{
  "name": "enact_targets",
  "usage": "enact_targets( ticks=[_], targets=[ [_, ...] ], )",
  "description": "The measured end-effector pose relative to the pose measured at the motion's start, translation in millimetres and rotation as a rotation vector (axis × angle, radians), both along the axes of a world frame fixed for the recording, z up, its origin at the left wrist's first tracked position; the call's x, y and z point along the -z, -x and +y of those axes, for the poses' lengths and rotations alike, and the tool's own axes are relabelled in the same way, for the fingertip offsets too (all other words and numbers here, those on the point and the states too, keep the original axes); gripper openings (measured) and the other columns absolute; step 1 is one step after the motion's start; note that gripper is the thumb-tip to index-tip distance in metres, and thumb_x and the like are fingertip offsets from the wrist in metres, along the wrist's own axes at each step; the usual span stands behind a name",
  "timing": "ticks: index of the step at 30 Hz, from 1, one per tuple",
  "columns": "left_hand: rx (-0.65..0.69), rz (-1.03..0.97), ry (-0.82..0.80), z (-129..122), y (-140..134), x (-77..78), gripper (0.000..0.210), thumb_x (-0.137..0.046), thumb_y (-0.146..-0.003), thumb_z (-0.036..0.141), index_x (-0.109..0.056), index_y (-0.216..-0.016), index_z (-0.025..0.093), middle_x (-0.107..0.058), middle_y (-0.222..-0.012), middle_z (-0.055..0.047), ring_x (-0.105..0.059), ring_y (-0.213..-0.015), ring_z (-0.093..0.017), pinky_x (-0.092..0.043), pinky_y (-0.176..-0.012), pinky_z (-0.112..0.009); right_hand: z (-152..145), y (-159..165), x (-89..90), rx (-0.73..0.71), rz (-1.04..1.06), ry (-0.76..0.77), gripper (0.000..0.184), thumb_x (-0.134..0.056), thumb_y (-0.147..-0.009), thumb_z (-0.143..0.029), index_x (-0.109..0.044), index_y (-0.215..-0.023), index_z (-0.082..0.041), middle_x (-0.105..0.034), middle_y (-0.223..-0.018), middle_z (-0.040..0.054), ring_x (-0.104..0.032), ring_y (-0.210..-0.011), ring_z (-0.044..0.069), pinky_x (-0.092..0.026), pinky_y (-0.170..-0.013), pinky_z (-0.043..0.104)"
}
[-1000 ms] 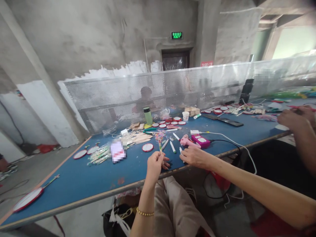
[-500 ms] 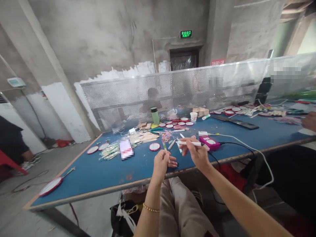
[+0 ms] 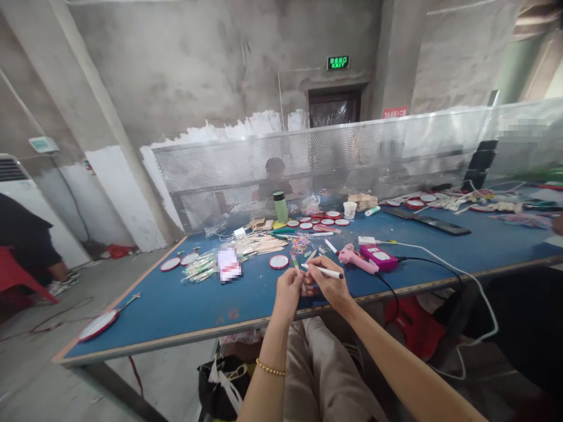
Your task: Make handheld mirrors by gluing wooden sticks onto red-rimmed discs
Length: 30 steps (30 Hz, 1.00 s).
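My left hand (image 3: 290,288) is closed around a thin wooden stick (image 3: 295,263) with coloured bands, its upper end pointing away from me. In my right hand (image 3: 332,288) is a white marker pen (image 3: 326,271) with a dark rear end, gripped as for writing. Its tip is close to the stick; whether they touch, I cannot tell. Just beyond my hands lie a round white disc with a red rim (image 3: 279,262), a pile of small coloured bands (image 3: 301,244) and other pens. A pink glue gun (image 3: 357,258) rests to the right of my right hand.
A purple box (image 3: 378,257) with cables is on the blue table (image 3: 185,316). Wooden sticks (image 3: 264,243), a phone-like object (image 3: 229,265), a green bottle (image 3: 280,207) and a paper cup (image 3: 349,210) lie or stand farther back. A perforated metal screen (image 3: 237,170) borders the far side.
My right hand has moved left and down, bringing the marker close to the stick in my left hand. The pink glue gun is now uncovered. The view has shifted slightly.
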<state>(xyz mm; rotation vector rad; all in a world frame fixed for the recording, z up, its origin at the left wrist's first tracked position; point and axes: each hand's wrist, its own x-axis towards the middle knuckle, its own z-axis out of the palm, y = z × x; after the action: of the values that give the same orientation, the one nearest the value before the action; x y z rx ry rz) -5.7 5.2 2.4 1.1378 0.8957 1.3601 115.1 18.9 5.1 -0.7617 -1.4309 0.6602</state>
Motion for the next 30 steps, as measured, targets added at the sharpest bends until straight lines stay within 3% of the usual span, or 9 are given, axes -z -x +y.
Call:
enact_targets(
  ticks=[8,15,30],
  targets=[
    [-0.014,-0.009,-0.018,0.0,-1.3,-2.0,0.033,-0.074,-0.064,0.04,-0.052,-0.066,0.016,-0.055,-0.057,0.005,-0.055,-0.051,-0.01,-0.054,-0.055,-0.027,-4.2,3.1,1.6,-0.087,0.044,0.058,0.021,-0.06,-0.083,-0.039,-0.063,-0.076,-0.019,-0.065,-0.062,0.0,-0.06,-0.049,0.014,-0.049,-0.046,0.024],
    [0.05,0.007,0.014,-2.3,-0.3,-4.6,0.038,-0.075,-0.064,0.045,-0.054,-0.075,0.016,-0.06,-0.06,0.003,-0.06,-0.053,-0.011,-0.056,-0.06,-0.029,-6.0,2.4,1.2,0.047,0.081,-0.016,0.019,-0.058,-0.083,-0.033,-0.061,-0.07,-0.019,-0.064,-0.058,-0.0008,-0.059,-0.047,0.012,-0.05,-0.05,0.024],
    [0.069,0.063,-0.039,-4.2,-1.1,-5.7,0.036,-0.072,-0.066,0.045,-0.049,-0.072,0.019,-0.056,-0.058,0.006,-0.056,-0.052,-0.011,-0.054,-0.058,-0.027,-4.7,5.6,8.8,0.027,0.085,0.001,0.02,-0.058,-0.083,-0.036,-0.063,-0.073,-0.019,-0.065,-0.061,0.0,-0.058,-0.047,0.012,-0.048,-0.045,0.022]
  ],
)
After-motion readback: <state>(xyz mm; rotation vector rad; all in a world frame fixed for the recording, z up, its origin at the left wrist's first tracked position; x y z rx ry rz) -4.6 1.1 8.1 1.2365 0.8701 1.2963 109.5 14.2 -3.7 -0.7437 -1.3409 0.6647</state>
